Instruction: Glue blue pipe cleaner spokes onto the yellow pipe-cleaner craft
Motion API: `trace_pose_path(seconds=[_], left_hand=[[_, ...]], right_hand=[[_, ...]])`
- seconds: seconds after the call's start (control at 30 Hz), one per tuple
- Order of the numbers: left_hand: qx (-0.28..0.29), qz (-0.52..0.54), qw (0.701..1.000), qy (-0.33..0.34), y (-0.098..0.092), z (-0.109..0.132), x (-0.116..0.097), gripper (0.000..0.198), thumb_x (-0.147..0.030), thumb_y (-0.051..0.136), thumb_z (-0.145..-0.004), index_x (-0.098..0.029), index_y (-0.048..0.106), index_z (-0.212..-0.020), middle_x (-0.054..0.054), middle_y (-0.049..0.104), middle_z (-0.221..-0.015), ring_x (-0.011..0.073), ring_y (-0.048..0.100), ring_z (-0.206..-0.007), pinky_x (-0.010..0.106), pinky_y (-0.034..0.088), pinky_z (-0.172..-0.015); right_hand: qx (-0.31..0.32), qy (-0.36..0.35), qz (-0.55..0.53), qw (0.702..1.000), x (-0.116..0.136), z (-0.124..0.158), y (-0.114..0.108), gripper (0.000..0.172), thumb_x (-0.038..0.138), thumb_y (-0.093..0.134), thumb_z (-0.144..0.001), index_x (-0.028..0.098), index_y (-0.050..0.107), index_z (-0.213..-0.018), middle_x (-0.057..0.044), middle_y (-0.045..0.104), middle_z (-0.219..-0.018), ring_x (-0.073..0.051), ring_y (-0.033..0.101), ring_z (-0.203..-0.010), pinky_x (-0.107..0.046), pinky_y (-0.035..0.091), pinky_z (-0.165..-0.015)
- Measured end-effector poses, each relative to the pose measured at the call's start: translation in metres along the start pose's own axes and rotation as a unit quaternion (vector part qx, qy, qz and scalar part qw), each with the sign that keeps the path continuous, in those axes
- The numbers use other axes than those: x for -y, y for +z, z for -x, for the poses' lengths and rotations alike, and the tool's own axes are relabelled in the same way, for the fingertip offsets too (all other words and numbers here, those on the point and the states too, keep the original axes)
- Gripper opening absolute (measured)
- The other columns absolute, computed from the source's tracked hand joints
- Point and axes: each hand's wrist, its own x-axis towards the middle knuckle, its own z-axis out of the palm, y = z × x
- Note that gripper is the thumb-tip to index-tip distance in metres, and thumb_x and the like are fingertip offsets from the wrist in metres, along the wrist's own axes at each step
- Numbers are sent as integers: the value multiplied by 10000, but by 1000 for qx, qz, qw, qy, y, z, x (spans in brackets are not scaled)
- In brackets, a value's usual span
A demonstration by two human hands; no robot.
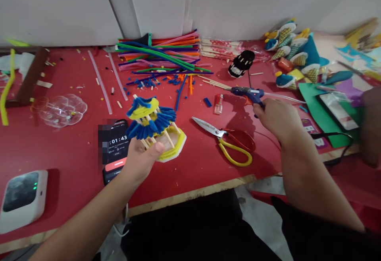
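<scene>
- Craft model (154, 128): a tiered piece with a flat yellow foam base, thin wooden sticks as upright posts, and two fuzzy roofs of blue pipe-cleaner fringe topped with yellow. It sits in the left hand's grip, just above the red table (74, 94).
- Left hand (139, 159): closed on the model's base. The thumb presses the near yellow rim and the fingers are hidden underneath.
- Right hand (276, 120): closed around the handle of the blue glue gun (248, 93). The nozzle points away from this grip towards the model, and a clear glue stick projects from the rear.
- Scissors (229, 140): steel blades with red and yellow loop handles, lying flat between the two grips.
- Phone (114, 149): dark slab with a lit screen, just beside the left grip, on its outer side.
- Lighter (218, 104): small, clear, upright, near the gun's nozzle.
- Pipe cleaners (160, 52): a multicoloured bundle of long fuzzy stems, well beyond both grips.
</scene>
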Motion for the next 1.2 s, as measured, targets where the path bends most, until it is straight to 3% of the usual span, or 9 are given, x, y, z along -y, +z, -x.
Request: trace_pose_path(seconds=[0.13, 0.3, 0.53, 0.6, 0.83, 0.93, 1.03, 1.13, 1.2], left_hand=[[18, -1, 1000, 6, -3, 0, 2, 637, -668, 970, -525, -217, 555, -698, -2, 680, -667, 298, 770, -864, 474, 633, -886], [15, 11, 1000, -2, -3, 0, 4, 628, -648, 974, -538, -215, 548, -700, 6, 702, -718, 297, 771, -897, 482, 627, -922], [21, 25, 999, 0, 3, 0, 0, 620, -623, 994, -518, -218, 552, -674, -9, 659, -624, 321, 780, -950, 480, 637, -921], [21, 25, 999, -4, 4, 0, -2, 625, -634, 991, -515, -217, 550, -665, 0, 680, -638, 323, 784, -952, 473, 644, -906], [12, 24, 1000, -9, 0, 2, -2, 614, -632, 988, -523, -211, 562, -662, 22, 733, -732, 322, 785, -975, 461, 648, -900], [17, 18, 1000, -4, -3, 2, 2, 569, -609, 982, -563, -210, 599, -696, 26, 737, -738, 323, 785, -972, 463, 644, -910], [34, 1, 999, -9, -6, 1, 6, 520, -618, 953, -616, -210, 680, -788, 45, 763, -762, 319, 790, -945, 463, 648, -900], [47, -16, 999, -16, -8, 0, 9, 570, -670, 926, -622, -227, 762, -943, 70, 796, -856, 325, 790, -949, 473, 659, -883], [51, -15, 998, -20, -8, -1, 10, 617, -681, 932, -603, -250, 780, -1018, 74, 801, -891, 332, 791, -954, 479, 664, -876]], right_hand=[[-2, 6, 1, 1000, 2, 3, 0, 467, 298, 359, -1069, -24, 682, -1171, -351, 725, -1170, -377, 725, -1043, -379, 441, -756], [-4, -22, -7, 1000, 14, 1, 10, 447, 303, 371, -1068, 4, 675, -1198, -310, 734, -1169, -349, 720, -1044, -383, 469, -821], [-68, -111, -43, 991, 38, 4, 26, 343, 320, 465, -1035, 77, 704, -1074, -228, 754, -1056, -338, 716, -991, -383, 498, -830], [-88, -106, -57, 989, 40, 2, 28, 330, 321, 472, -1030, 88, 705, -1061, -224, 755, -1030, -337, 716, -971, -389, 501, -825], [-92, -75, -56, 991, 23, -18, 34, 329, 295, 484, -1005, 77, 704, -1119, -245, 754, -1059, -368, 715, -970, -440, 517, -835], [-168, -99, -84, 977, 20, -16, 33, 342, 246, 514, -946, 50, 688, -1164, -269, 743, -1094, -398, 693, -1005, -485, 523, -872], [-222, -193, -112, 949, 29, -10, 30, 351, 248, 511, -947, 94, 678, -1214, -234, 740, -1173, -375, 661, -1107, -499, 493, -996], [-203, -322, -113, 918, 47, -8, 29, 366, 223, 531, -931, 117, 687, -1244, -194, 760, -1168, -347, 656, -1117, -494, 459, -1061], [-169, -357, -98, 914, 60, -11, 30, 374, 152, 544, -881, 106, 713, -1211, -185, 770, -1128, -342, 659, -1096, -484, 460, -1056]])
